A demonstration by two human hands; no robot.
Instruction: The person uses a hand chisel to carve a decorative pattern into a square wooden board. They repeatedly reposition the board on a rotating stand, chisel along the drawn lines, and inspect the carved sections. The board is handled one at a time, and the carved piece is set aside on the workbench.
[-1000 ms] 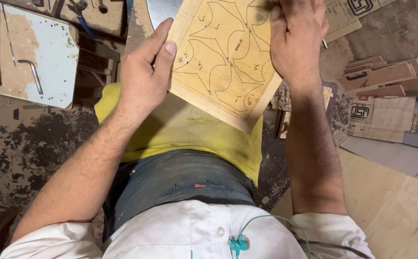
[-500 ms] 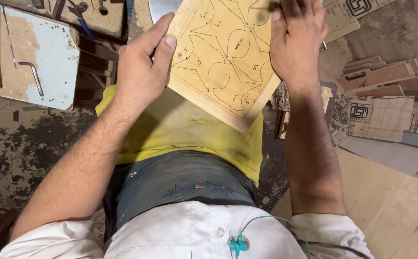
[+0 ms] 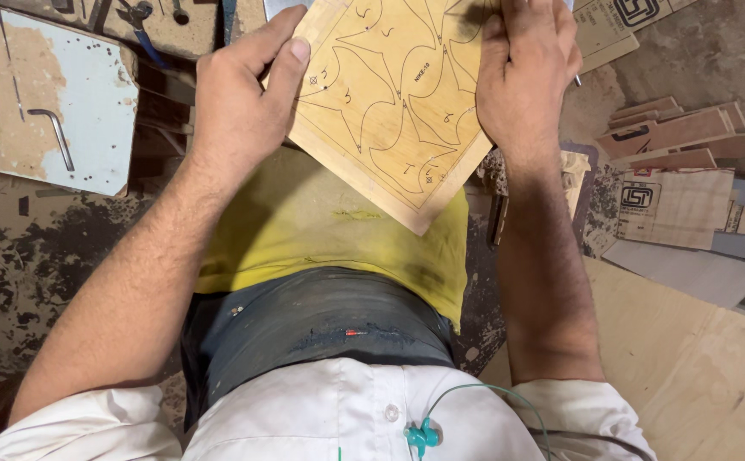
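Both forearms reach up and away from the body, bare from rolled white sleeves, elbows spread wide. The left hand (image 3: 240,111) lies knuckles up, wrist angled inward, thumb and forefinger stretched forward side by side with the pads pressing down and the other fingers curled under. The right hand (image 3: 528,72) sits higher, back facing the camera, wrist straight, fingers bent and bunched forward in a firm clamp, their tips out of sight.

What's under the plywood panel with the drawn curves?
Below the plywood panel, a yellow cloth over the lap shows past its lower corner. The left hand and right hand grip its sides. Whatever lies directly beneath the panel is covered.
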